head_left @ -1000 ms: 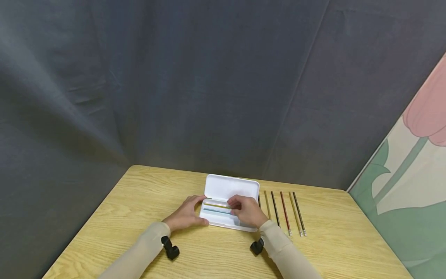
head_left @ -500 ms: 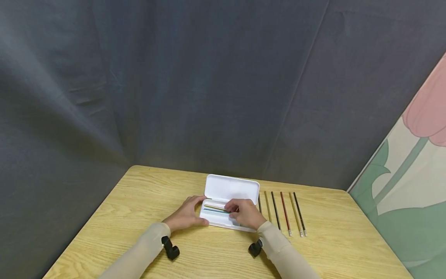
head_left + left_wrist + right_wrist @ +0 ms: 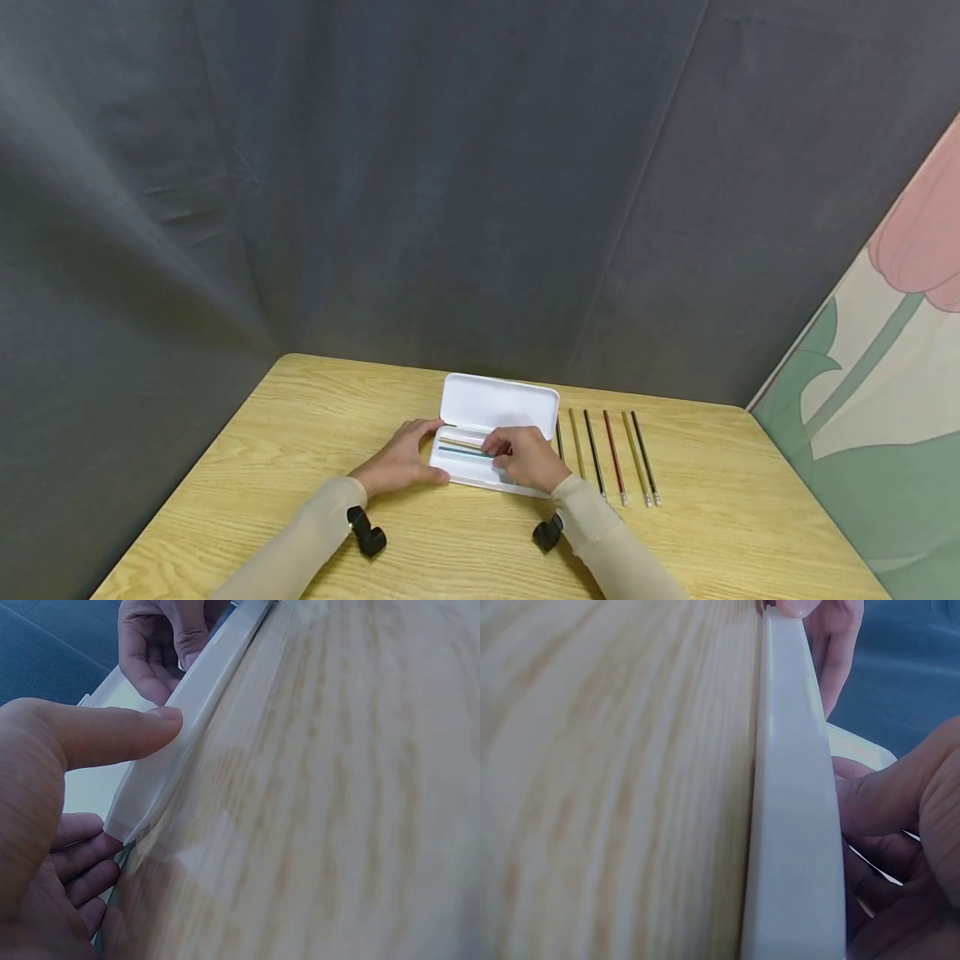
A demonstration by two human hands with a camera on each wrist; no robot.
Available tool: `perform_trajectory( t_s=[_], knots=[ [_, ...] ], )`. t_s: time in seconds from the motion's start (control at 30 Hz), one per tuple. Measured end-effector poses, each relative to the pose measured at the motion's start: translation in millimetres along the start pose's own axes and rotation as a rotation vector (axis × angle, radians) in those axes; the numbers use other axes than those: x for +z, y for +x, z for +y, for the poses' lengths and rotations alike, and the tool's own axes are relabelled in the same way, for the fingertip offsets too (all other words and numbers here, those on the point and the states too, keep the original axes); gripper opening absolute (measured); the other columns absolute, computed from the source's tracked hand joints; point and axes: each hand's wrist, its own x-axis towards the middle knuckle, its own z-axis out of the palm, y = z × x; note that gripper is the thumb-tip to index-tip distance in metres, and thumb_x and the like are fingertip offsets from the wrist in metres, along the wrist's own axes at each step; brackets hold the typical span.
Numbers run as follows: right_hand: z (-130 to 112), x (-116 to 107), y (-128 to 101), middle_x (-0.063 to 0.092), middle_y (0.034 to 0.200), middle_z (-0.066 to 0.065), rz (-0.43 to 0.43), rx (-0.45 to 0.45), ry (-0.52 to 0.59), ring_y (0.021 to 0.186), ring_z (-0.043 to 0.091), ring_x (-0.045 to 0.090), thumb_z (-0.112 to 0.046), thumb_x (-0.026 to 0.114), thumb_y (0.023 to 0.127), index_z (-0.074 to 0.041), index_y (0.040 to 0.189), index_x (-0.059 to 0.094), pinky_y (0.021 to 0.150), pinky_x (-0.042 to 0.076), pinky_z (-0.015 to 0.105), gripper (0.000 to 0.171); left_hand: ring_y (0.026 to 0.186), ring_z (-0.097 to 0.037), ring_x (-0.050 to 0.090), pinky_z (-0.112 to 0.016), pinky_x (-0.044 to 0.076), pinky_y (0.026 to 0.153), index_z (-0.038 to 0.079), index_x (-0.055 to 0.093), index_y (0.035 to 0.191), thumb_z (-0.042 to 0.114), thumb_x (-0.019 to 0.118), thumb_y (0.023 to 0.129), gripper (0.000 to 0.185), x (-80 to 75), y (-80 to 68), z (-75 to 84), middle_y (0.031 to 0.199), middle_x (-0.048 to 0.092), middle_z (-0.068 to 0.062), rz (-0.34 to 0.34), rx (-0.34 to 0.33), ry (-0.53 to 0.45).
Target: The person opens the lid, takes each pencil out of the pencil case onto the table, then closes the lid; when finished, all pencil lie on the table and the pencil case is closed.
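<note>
A white pencil case (image 3: 468,477) lies on the table with its lid (image 3: 498,402) raised at the back. My left hand (image 3: 401,464) grips its left end; in the left wrist view the thumb (image 3: 124,735) lies along the front wall and the fingers are at the corner. Inside the case are a gold pencil (image 3: 459,444) and, just in front of it, a teal pencil (image 3: 461,452). Reaching over the case's right half, my right hand (image 3: 525,458) pinches the gold pencil by its right part. The right wrist view has the case's wall (image 3: 799,795) covering the fingertips.
Right of the case, several pencils lie side by side on the wooden table (image 3: 742,508), among them a red pencil (image 3: 615,458) and a black pencil (image 3: 645,458). A dark curtain (image 3: 450,183) hangs behind the table, and a tulip-print cloth (image 3: 885,400) hangs at the right.
My right hand has shifted slightly left, and the right part of the gold pencil has come forward, closer to the teal one. The left hand keeps its place on the case.
</note>
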Motion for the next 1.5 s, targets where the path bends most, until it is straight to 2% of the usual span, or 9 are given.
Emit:
perform_trajectory(
  t_s=[0.4,1.03,1.5],
  knots=[
    [-2,-1,1,0.065,0.077,-0.008,0.017,-0.012,0.009,0.071,0.003,0.056,0.005,0.070,0.076,-0.021,0.083,0.069,0.063,0.047,0.018,0.027,0.132,-0.025,0.035,-0.052,0.032,0.107,0.019,0.039,0.141,0.054,0.079,0.064,0.094,0.4,0.5,-0.6,0.143,0.039,-0.004,0.000,-0.003,0.003],
    [-2,4,3,0.061,0.077,-0.008,-0.041,-0.017,-0.005,0.071,0.003,0.053,0.006,0.067,0.078,-0.019,0.085,0.067,0.066,0.046,0.018,0.026,0.132,-0.025,0.036,-0.052,0.032,0.107,0.020,0.041,0.140,0.053,0.079,0.064,0.090,0.0,0.2,-5.7,0.141,0.042,-0.002,0.002,0.010,0.006],
    [-7,-9,2,0.063,0.084,-0.005,-0.028,0.002,0.050,0.075,0.005,0.054,0.001,0.061,0.084,-0.017,0.091,0.066,0.067,0.046,0.020,0.020,0.132,-0.024,0.036,-0.051,0.032,0.108,0.020,0.040,0.141,0.051,0.080,0.064,0.092,-2.3,-1.9,0.1,0.141,0.042,-0.002,-0.001,0.007,0.014]
  ],
)
